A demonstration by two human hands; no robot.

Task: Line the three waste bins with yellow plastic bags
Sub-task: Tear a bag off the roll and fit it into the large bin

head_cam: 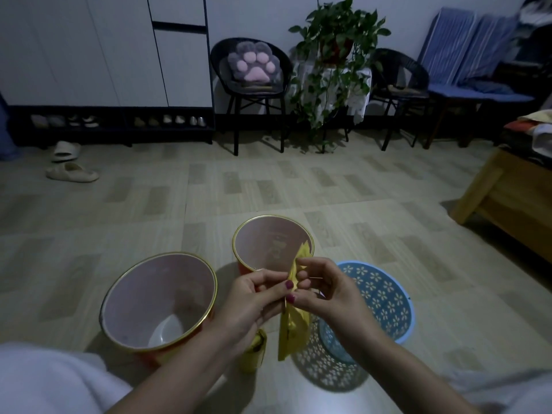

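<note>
Dim room with a tiled floor point(125, 234) patterned in pale rectangles. Along the far wall: white cabinet point(104, 49) over a low shoe rack point(113, 122), black chair with a paw-shaped cushion point(252, 65), trailing potted plant point(336, 49), second black chair point(398, 82). Pair of slippers point(70, 164) at far left, wooden furniture point(507, 192) at right.

On the floor up close, three unlined bins: large gold-rimmed bin point(158, 300) at left, smaller gold-rimmed bin point(273, 245) behind centre, blue perforated basket bin point(376, 297) at right. Roll of yellow bags point(255, 351) lying on the floor between the large bin and the basket.

Folded yellow bag point(294, 327) held upright above the floor, pinched at its upper part between left hand point(254, 297) and right hand point(322, 289), fingers of both curled onto it.
</note>
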